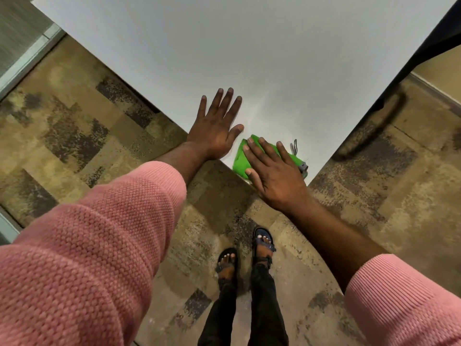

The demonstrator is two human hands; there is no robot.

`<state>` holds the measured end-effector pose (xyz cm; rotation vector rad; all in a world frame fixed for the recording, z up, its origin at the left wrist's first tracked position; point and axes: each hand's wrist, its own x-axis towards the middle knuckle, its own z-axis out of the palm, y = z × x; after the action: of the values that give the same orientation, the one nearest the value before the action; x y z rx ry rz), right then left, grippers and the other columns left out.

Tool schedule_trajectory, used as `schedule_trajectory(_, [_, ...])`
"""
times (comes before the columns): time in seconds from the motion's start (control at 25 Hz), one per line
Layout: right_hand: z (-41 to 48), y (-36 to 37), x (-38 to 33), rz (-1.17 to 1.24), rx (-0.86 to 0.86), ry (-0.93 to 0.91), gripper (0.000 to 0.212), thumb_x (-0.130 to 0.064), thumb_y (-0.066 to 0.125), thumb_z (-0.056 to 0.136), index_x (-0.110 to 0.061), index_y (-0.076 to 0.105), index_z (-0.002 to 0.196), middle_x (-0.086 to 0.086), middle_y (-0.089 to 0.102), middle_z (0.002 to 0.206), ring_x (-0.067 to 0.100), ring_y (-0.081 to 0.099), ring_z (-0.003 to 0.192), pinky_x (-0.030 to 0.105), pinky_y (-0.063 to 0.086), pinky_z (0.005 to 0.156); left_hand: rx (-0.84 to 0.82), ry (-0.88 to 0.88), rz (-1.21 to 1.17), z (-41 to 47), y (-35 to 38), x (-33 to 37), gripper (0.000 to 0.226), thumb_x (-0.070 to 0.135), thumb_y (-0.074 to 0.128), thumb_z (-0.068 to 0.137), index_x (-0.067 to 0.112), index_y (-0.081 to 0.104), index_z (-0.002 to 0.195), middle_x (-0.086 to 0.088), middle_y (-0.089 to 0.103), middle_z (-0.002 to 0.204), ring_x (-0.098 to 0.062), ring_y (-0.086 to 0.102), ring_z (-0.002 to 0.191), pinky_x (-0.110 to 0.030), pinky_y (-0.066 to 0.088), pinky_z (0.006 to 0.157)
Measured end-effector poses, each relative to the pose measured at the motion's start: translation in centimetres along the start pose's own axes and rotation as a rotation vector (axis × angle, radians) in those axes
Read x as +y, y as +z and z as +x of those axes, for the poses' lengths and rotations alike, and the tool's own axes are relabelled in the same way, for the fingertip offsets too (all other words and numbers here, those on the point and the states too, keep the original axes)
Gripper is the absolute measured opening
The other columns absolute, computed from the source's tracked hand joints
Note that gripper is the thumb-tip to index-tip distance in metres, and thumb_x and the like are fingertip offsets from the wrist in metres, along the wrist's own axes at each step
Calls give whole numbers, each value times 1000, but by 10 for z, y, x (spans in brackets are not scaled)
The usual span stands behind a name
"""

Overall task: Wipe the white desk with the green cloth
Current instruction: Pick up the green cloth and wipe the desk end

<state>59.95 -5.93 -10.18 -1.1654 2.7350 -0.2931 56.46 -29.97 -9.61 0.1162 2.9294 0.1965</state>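
The white desk (249, 51) fills the upper middle of the head view, with one corner pointing toward me. A green cloth (240, 162) lies on that near corner, partly over the edge. My right hand (273, 176) lies flat on the cloth with its fingers spread, pressing it to the desk. My left hand (215, 126) rests palm down on the bare desk just left of the cloth, fingers apart and holding nothing. A small grey tag and loop (298, 156) stick out from the cloth's right side.
Mottled brown carpet (99, 126) surrounds the desk corner. My feet in sandals (245, 253) stand close below the corner. A dark panel (439, 36) borders the desk's right edge, and a pale metal strip (27, 58) runs at the far left.
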Motion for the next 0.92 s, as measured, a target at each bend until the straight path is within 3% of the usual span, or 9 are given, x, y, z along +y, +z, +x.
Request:
schedule_trajectory(0.32, [21,1,-24,56,30,100,59,-53,25,111,-27,26,164,-4,23,171,21,13,161,51,10,129,0,2,0,-1,0,-2,71,54,17,106,19,2,166,-9,-4,174,-29,-6,161,-59,-1,128])
schedule_trajectory(0.64, [-47,7,-14,-25,16,-1,58,-50,37,109,-26,32,162,-3,31,169,20,20,159,51,15,129,-18,-8,-33,-1,-5,0,70,52,20,108,19,1,166,-8,-6,175,-28,-8,161,-58,-3,128])
schedule_trajectory(0.8, [-17,-1,-24,-18,-13,29,69,-63,37,104,-26,30,162,-2,29,170,23,21,159,52,13,129,-2,-6,-5,0,-1,1,70,53,21,107,19,3,166,-8,-4,175,-29,-6,161,-58,-1,128])
schedule_trajectory(0.92, [7,1,-41,-7,-10,62,64,-55,39,106,-24,30,162,1,29,170,27,22,158,55,13,128,5,-9,5,0,0,0,69,52,21,107,19,6,166,-9,-1,175,-29,-4,161,-58,1,128])
